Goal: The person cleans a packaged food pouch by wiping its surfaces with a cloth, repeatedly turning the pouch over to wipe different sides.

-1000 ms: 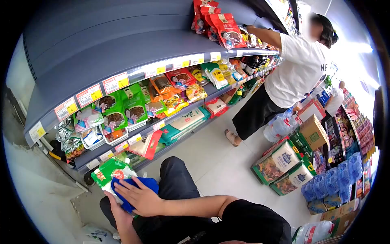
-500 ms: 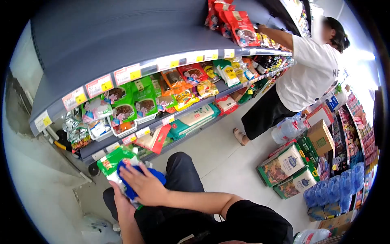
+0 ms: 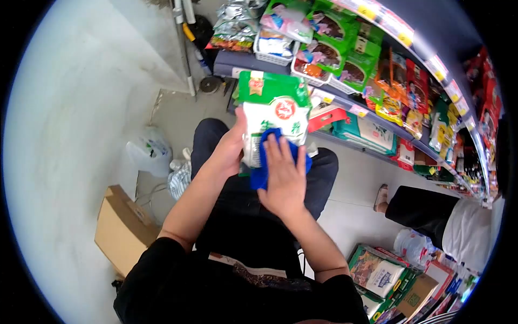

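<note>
A green-and-white bag of starch (image 3: 276, 90), with Chinese lettering and a red round emblem, is held upright in front of my knees. My left hand (image 3: 232, 144) grips its left edge, fingers partly hidden behind it. A blue cloth (image 3: 261, 177) lies against the lower front of the bag. My right hand (image 3: 285, 181) presses the cloth onto the bag with its fingers laid flat over it. Just beyond the bag is the shelf's lower edge, where white plastic baskets (image 3: 272, 56) hold packets.
Green food packets (image 3: 326, 46) and other bags fill the shelf. A cardboard box (image 3: 123, 229) and a plastic bag (image 3: 150, 151) are on the floor at left, by a white wall (image 3: 91, 108). Another person's leg (image 3: 418, 209) stands at right, near large boxed packs (image 3: 377, 275).
My view has swung left and down, so the bag now sits near the middle. My right hand and the cloth are now lower on the bag's front.
</note>
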